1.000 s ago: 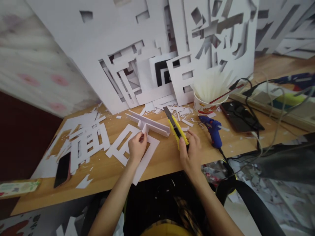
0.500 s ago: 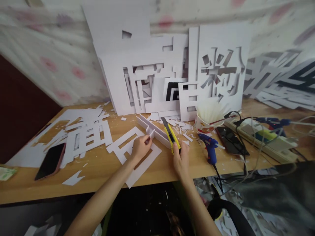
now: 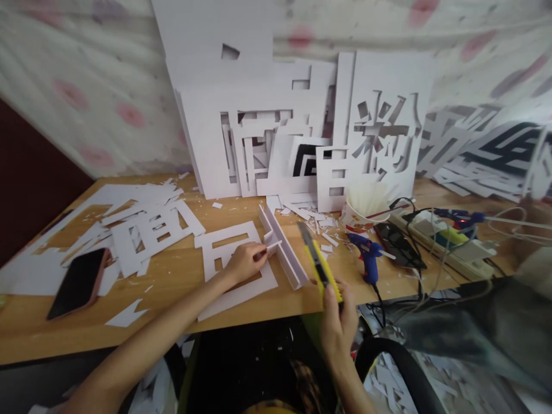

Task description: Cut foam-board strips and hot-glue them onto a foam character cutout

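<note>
My left hand (image 3: pixel 246 261) pinches a short side strip of a white foam-board piece (image 3: pixel 288 256), a long narrow shape with raised walls that stands on the wooden table. Under that hand lies a flat white cut-out frame (image 3: pixel 235 302) with rectangular openings. In my right hand (image 3: pixel 340 322) is a yellow utility knife (image 3: pixel 322 267), its blade out and tilted up to the left. The knife is apart from the white piece, just right of it.
A blue glue gun (image 3: pixel 365 256) lies on the right, near a paper cup of glue sticks (image 3: pixel 360 215), a dark phone (image 3: pixel 399 244) and a power strip (image 3: pixel 452 253) with tangled cables. Another phone (image 3: pixel 80 284) and cut sheets lie left. Large stencil boards (image 3: pixel 241 86) lean behind.
My right hand has drawn the knife right and toward me, away from the white piece. The piece has turned, its near end swinging toward me, still in my left hand.
</note>
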Demonstrator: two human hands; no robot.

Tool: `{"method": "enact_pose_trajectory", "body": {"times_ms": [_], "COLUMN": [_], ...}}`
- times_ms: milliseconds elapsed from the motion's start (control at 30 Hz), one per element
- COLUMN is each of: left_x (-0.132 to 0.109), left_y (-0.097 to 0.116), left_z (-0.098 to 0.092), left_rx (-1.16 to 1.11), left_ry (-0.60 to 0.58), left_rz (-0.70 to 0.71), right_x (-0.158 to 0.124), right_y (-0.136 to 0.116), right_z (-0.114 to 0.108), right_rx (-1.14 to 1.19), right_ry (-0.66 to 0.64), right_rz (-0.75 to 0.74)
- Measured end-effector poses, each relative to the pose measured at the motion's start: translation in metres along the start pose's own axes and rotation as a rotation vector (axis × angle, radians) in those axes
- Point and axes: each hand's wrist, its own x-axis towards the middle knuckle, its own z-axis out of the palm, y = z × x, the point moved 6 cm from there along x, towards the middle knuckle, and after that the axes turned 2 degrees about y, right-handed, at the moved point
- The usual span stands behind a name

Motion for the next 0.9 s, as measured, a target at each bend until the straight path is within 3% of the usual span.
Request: {"method": "enact_pose_trajectory", "body": {"times_ms": [133,333,500,600,733,900], "left_x": [-0.013,-0.023,-0.027,-0.030,-0.031,-0.031], "left_y": [0.006,0.008,0.009,0.010,0.010,0.011], "left_z": [-0.006,-0.007,-0.005,-0.004,-0.003,-0.002], "left_rx": [-0.016,-0.008,0.007,0.019,0.045,0.078], "left_ry": [0.015,0.070,0.110,0.126,0.134,0.130], "left_rz": [-0.066,-0.126,-0.109,-0.091,-0.067,-0.036], "right_x": [-0.003,0.001,-0.011,-0.017,-0.020,-0.025], "right_y": [-0.015,-0.030,-0.027,-0.025,-0.022,-0.010], "right_z": [-0.023,-0.023,-0.022,-0.020,-0.018,-0.013], "right_rx": [0.267,0.423,0.161,-0.059,-0.289,-0.326], "right_ry": [0.090,-0.120,-0.370,-0.476,-0.422,-0.367], "right_rz": [0.093,0.187,0.151,0.005,-0.255,-0.268]}}
